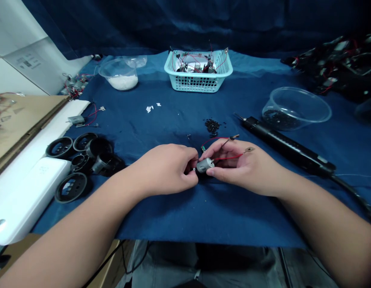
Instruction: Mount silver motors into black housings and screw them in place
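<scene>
A small silver DC motor with a dark end is held between both hands, over the blue cloth. My right hand grips its body with thumb and fingers, and its red wire and dark-tipped leads trail across that hand. My left hand pinches the motor's shaft end, where a tiny white part shows at the fingertips. A pile of small black screws lies just beyond the hands. Black round plastic housings sit further left.
A black electric screwdriver with its cable lies at right, below a clear bowl of black parts. At the back stand a teal basket of wired motors and a bowl of white granules. A white box lies at left.
</scene>
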### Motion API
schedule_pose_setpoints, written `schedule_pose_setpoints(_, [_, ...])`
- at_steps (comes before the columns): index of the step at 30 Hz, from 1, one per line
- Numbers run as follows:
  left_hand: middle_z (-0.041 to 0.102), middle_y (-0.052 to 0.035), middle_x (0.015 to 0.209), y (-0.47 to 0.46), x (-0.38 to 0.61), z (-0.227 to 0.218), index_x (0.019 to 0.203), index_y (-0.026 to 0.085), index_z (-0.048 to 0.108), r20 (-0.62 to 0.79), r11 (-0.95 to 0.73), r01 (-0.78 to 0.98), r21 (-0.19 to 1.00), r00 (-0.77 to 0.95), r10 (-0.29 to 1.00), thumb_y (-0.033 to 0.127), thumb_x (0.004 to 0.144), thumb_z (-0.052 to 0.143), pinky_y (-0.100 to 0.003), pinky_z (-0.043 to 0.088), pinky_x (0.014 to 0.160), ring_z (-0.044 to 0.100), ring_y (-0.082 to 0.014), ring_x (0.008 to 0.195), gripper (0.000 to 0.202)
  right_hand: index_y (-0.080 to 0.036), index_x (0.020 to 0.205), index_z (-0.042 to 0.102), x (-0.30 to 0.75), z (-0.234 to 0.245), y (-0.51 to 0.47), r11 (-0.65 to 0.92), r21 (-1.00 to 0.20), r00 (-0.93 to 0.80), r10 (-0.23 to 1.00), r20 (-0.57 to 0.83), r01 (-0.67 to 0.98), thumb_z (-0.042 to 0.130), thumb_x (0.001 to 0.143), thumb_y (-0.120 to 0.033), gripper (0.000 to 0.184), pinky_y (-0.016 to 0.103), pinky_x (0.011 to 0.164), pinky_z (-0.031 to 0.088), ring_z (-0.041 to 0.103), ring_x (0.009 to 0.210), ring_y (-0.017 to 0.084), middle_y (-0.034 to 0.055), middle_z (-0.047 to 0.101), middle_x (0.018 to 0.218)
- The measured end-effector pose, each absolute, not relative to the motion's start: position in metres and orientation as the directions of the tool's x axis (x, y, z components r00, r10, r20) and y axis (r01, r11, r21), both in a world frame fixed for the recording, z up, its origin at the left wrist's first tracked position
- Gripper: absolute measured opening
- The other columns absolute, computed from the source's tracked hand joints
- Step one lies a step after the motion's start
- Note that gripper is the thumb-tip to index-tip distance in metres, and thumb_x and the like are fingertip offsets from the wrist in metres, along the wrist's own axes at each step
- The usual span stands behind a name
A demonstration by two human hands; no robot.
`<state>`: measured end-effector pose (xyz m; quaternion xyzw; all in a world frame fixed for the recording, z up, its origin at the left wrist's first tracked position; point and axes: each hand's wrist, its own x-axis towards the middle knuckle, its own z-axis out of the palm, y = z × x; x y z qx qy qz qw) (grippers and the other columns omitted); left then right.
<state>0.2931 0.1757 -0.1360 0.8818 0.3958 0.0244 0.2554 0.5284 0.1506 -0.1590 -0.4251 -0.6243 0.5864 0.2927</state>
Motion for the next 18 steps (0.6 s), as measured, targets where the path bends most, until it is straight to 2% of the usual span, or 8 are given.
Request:
schedule_pose_setpoints(4, [0.066,0.0021,0.076,0.175,0.295,-0.14,0.078,0.022,0.056,-0.141,-0.593,0.633,0.499,0.734,0.665,0.029,0.085,0.059,-0.034,0.033,0.063,0.055,-0.0164,0.066,0.01,-0.025,0.109,0.076,0.529,-0.156,0.15,-0.072,-0.989,-0.459,0.88,-0.125,0.132,0.087,0.085,-0.032,0.027,0.03,0.09,0.067,0.081,0.099,0.019,0.0021,0.082,0.107])
schedule_pose_setpoints(9, [0.065,0.0036,0.074,0.175,0.298,-0.145,0.078,0.02,0.058,-0.116,-0.619,0.593,0.516,0.764,0.635,0.027,0.084,0.059,-0.038,0.035,0.079,0.057,-0.0158,0.071,0.01,-0.028,0.101,0.079,0.529,-0.161,0.151,-0.024,-0.991,-0.479,0.874,-0.084,0.129,0.089,0.083,-0.03,0.02,0.032,0.092,0.069,0.081,0.098,0.019,0.0,0.079,0.111])
schedule_pose_setpoints(14, [0.064,0.0031,0.075,0.176,0.299,-0.147,0.075,0.02,0.056,-0.111,-0.628,0.587,0.511,0.769,0.629,0.027,0.084,0.059,-0.038,0.031,0.078,0.056,-0.0161,0.071,0.012,-0.026,0.097,0.08,0.531,-0.162,0.151,0.068,-0.98,-0.466,0.884,-0.026,0.184,0.091,0.08,-0.03,0.021,0.033,0.091,0.068,0.08,0.095,0.019,0.0008,0.078,0.11])
schedule_pose_setpoints(18, [0.063,0.003,0.073,0.177,0.299,-0.148,0.073,0.02,0.054,-0.1,-0.625,0.581,0.522,0.769,0.631,0.027,0.083,0.059,-0.038,0.03,0.078,0.056,-0.0164,0.071,0.013,-0.025,0.098,0.079,0.532,-0.161,0.151,0.102,-0.97,-0.469,0.883,-0.013,0.22,0.092,0.08,-0.029,0.022,0.028,0.087,0.068,0.079,0.09,0.016,0.0006,0.078,0.107])
